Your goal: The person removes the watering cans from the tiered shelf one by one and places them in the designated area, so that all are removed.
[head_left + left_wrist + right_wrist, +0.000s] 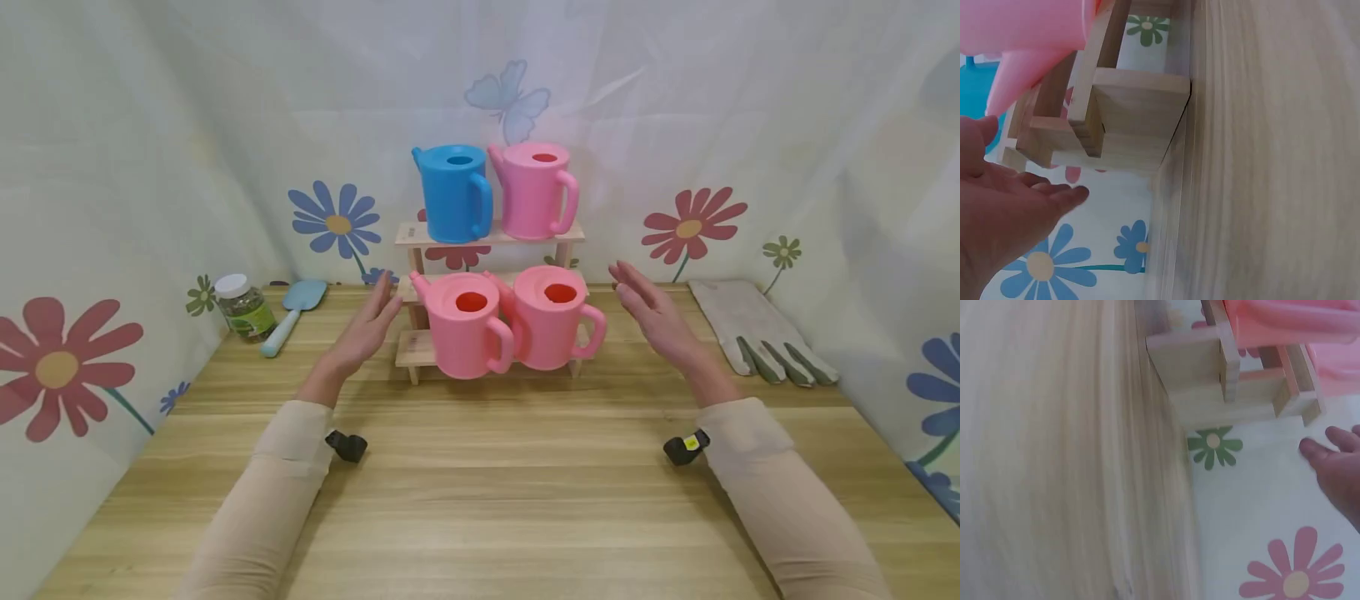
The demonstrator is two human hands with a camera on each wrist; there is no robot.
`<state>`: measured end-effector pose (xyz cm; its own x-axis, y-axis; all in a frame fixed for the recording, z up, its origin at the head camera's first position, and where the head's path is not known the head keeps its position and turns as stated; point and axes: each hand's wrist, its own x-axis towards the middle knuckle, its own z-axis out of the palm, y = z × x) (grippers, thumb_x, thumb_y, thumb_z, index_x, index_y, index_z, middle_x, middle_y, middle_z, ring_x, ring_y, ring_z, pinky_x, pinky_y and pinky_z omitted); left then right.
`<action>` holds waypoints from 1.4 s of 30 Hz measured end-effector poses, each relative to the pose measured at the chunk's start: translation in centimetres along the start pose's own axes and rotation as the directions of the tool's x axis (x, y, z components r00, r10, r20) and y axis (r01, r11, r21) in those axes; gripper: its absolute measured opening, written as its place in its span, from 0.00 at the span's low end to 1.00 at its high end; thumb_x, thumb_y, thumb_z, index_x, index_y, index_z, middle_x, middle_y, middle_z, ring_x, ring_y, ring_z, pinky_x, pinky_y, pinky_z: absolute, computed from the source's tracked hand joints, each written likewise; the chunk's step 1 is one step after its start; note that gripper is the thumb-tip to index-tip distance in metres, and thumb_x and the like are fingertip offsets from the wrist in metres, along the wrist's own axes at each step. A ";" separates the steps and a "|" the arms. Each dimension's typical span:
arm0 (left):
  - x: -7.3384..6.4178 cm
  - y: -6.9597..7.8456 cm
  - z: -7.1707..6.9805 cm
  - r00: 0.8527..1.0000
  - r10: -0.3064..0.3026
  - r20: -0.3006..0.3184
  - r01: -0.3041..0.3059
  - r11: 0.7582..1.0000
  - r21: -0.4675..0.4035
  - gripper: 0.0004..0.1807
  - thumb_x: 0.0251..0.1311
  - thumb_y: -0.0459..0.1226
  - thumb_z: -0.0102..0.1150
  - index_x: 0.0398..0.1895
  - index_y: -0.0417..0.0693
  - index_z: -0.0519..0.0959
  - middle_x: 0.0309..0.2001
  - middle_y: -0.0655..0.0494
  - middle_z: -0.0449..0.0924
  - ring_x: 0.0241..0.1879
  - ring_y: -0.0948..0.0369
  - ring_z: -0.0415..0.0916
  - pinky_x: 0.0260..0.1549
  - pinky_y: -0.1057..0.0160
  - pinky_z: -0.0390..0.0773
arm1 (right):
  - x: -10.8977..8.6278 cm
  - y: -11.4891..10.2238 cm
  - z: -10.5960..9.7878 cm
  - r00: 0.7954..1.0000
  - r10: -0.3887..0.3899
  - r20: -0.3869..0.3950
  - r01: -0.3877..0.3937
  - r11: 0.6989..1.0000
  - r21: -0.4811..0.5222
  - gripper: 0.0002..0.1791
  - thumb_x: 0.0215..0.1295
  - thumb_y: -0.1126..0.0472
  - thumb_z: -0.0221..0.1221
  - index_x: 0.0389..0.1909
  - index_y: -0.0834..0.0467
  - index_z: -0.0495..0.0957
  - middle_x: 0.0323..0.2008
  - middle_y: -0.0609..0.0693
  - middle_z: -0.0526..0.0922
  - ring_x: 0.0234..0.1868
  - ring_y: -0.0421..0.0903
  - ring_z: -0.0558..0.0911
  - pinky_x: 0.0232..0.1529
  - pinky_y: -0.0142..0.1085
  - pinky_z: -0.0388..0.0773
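Note:
A wooden tiered stand (417, 234) holds several toy-like watering cans. On its top tier are a blue watering can (450, 200) and a pink watering can (528, 196). Lower down, two more pink ones sit side by side, the left (461, 337) and the right (547, 329), spouts to the left and handles to the right. My left hand (363, 329) is held beside the stand's left end, fingers extended and holding nothing. Opposite it, past the right end, my right hand (660, 321) is likewise extended, apart from the cans.
At the left of the table (495, 500) stand a white-lidded jar (247, 312) and, lying beside it, a light-blue trowel (292, 317). Gray-and-green gloves (757, 329) lie at the right. A flowered curtain (675, 100) hangs around the back and sides.

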<state>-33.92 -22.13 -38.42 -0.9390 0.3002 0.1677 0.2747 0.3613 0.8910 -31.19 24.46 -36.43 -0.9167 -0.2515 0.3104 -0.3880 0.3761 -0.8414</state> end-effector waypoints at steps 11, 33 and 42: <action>0.2 0.2 1.7 0.998 -0.032 -0.060 0.017 0.971 -0.239 0.34 0.78 0.41 0.45 0.81 0.58 0.46 0.76 0.44 0.54 0.70 0.51 0.59 0.70 0.49 0.60 | -0.2 -1.4 1.7 0.991 -0.036 -0.126 0.058 0.983 0.175 0.33 0.66 0.57 0.68 0.70 0.57 0.71 0.58 0.58 0.81 0.57 0.45 0.81 0.54 0.30 0.77; 1.0 0.3 3.5 0.960 -0.146 -0.239 0.066 0.948 -0.311 0.24 0.76 0.37 0.49 0.73 0.47 0.68 0.57 0.40 0.74 0.62 0.50 0.71 0.62 0.53 0.72 | -1.0 -2.5 2.9 0.983 -0.151 -0.102 0.158 0.986 0.062 0.17 0.60 0.59 0.72 0.48 0.62 0.86 0.39 0.56 0.88 0.36 0.45 0.87 0.41 0.33 0.84; 1.1 0.0 3.4 0.953 -0.158 -0.259 0.078 0.953 -0.294 0.23 0.76 0.38 0.50 0.72 0.50 0.70 0.55 0.44 0.76 0.57 0.54 0.73 0.60 0.54 0.75 | -0.9 -2.2 3.2 0.986 -0.086 -0.142 0.100 0.991 0.091 0.17 0.62 0.56 0.70 0.46 0.64 0.87 0.35 0.52 0.89 0.35 0.45 0.87 0.43 0.33 0.84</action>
<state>-34.24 -18.80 -39.64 -0.9918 -0.0001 0.1281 0.1274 0.1080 0.9860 -29.23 20.99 -36.21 -0.8839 -0.1540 0.4416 -0.4675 0.2667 -0.8428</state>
